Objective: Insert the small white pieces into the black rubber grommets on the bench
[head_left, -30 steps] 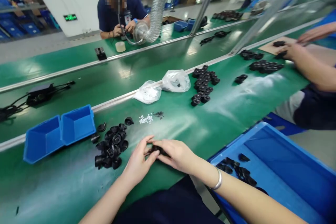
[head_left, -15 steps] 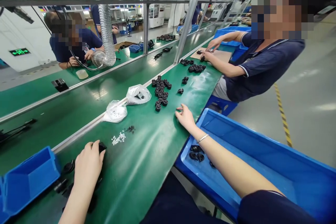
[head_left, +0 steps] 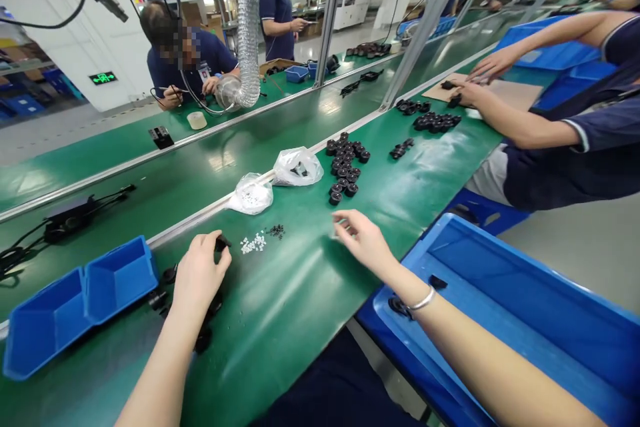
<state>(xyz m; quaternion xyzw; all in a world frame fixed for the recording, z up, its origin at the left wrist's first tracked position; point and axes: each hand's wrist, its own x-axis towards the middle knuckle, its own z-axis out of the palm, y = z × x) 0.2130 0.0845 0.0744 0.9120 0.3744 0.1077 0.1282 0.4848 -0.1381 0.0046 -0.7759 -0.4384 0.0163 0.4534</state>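
Left of tiny white chips (head_left: 253,242), my left hand (head_left: 201,270) pinches a black plastic part (head_left: 220,245); bumping could scatter them. My right hand (head_left: 367,245) hangs, fingers apart.

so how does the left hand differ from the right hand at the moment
The left hand has a black plastic part between thumb and fingers; the right hand shows no part, its fingers loosely curled.
The left hand is beside the blue bins; the right hand is away from them.
The left wrist is bare; the right wrist wears a silver bangle.
Both are gloveless, over the green bench.
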